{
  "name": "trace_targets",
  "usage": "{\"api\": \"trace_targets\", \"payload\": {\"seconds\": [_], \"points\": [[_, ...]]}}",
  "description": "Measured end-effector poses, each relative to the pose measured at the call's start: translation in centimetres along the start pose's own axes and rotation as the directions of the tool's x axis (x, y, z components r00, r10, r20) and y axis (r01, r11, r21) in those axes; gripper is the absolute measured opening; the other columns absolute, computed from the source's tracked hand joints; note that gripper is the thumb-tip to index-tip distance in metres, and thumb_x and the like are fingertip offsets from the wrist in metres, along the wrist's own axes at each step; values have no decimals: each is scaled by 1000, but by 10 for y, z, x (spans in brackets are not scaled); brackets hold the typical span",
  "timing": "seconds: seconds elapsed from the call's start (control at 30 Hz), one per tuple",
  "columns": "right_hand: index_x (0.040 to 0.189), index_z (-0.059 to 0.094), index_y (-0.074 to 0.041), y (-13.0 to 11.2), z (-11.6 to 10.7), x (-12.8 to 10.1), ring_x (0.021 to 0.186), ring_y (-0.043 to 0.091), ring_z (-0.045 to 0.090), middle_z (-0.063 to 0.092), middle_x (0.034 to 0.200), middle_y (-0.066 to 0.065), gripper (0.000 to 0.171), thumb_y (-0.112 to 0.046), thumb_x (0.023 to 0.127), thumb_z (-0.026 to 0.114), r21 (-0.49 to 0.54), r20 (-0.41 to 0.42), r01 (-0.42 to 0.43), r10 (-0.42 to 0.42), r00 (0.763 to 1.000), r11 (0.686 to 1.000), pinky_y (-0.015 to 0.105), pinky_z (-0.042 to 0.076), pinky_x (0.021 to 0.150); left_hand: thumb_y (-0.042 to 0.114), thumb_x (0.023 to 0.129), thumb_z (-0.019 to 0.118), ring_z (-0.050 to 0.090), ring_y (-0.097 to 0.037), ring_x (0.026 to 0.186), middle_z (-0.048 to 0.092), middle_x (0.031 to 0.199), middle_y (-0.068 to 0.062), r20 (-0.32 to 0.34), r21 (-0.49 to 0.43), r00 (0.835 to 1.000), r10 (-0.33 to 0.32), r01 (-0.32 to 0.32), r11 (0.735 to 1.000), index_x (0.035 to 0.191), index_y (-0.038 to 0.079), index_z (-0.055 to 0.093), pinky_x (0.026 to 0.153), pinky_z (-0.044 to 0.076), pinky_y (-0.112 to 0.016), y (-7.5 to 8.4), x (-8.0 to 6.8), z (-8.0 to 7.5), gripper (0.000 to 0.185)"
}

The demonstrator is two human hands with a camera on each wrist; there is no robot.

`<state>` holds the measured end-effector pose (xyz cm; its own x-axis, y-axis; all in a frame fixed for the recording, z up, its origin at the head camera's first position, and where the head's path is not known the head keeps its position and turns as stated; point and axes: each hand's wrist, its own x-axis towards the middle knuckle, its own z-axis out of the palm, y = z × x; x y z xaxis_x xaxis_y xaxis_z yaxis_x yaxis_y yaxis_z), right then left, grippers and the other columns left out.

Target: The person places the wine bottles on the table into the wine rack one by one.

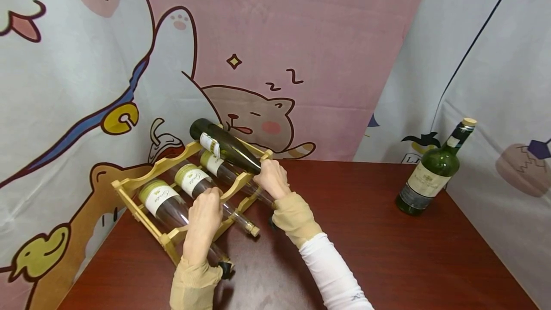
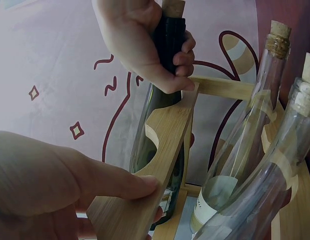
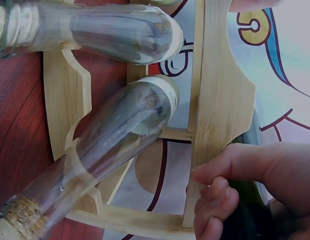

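Note:
A light wooden wine rack (image 2: 172,125) stands at the left of the table. My left hand (image 1: 204,221) grips its front upper rail, with the thumb on top in the left wrist view. My right hand (image 1: 273,178) holds a dark green bottle (image 1: 234,149) by its corked neck. That bottle slants across the rack's upper level at the far end, base toward the backdrop and neck toward me. Below it, three clear bottles with white-and-green labels lie on the lower level: a near one (image 1: 161,202), a middle one (image 1: 189,176) and a far one (image 1: 225,171), necks pointing to the front.
A green bottle (image 1: 435,171) with a cream label and a cork stands upright at the right of the reddish-brown table (image 1: 344,214). Behind the table hangs a cartoon-printed cloth (image 1: 336,51), close to the rack's rear side.

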<state>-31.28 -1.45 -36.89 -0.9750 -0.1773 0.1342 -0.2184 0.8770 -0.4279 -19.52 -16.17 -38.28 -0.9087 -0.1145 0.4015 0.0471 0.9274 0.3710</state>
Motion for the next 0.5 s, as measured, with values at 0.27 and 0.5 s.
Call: {"api": "trace_targets", "payload": {"seconds": [0.27,0.5], "points": [[63,55,-11,0,-2,4,58,19,52,58,68,6,19,-18,75,68,-22,35,-6,7,999,1000,34,41,50,-3,77,62,63,-43,70,65,82,-18,-1,9,1000,-2,2,1000,91,-2,63,55,49,-52,1,0,0,14],[92,62,-2,2,-6,2,65,22,58,67,86,15,21,-15,76,68,36,41,42,-44,998,998,34,46,56,-3,77,61,63,-43,70,65,82,-18,5,13,1000,-6,6,1000,91,-2,63,56,49,-52,0,0,1,14]]}}
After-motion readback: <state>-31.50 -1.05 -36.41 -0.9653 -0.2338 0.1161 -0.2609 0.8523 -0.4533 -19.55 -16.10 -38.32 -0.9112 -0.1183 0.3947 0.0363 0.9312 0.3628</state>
